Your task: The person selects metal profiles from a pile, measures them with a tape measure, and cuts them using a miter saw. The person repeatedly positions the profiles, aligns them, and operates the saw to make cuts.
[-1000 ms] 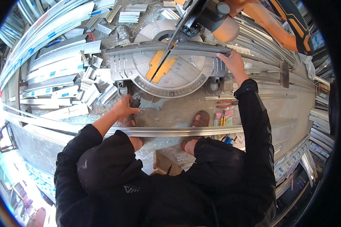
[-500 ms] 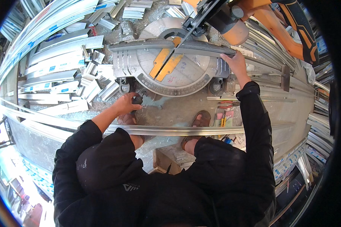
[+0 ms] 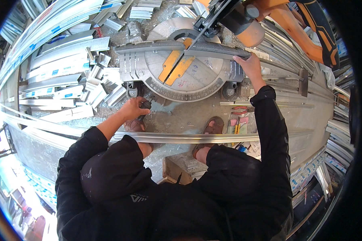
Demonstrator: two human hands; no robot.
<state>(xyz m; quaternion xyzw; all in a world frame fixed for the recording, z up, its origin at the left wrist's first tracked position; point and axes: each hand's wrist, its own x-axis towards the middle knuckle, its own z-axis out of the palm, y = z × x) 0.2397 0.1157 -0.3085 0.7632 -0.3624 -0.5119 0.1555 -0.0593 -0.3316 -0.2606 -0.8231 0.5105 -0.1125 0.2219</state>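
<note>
A miter saw (image 3: 211, 76) with a round grey table and a yellow slotted insert (image 3: 176, 66) stands on the floor in front of me. The insert is turned toward the lower left. There my left hand (image 3: 133, 109) is closed around a black knob (image 3: 145, 105) at the table's front edge. My right hand (image 3: 251, 67) grips the right end of the saw's grey fence (image 3: 217, 53), its thumb on the near face; the other fingers are partly hidden behind. The blade (image 3: 205, 34) and orange saw arm (image 3: 293, 28) stand raised above the table.
Metal offcuts (image 3: 64, 72) lie piled at the left, and long profiles (image 3: 285, 42) at the right. A long metal strip (image 3: 185, 138) runs across in front of my legs. Red-handled pliers (image 3: 240, 110) and small tools lie beside my right foot. A wooden box (image 3: 175, 170) sits between my legs.
My left hand has shifted very slightly, its fingers curled a bit further over the knob. The saw appears almost unmoved, and my right hand keeps its place on the fence.
</note>
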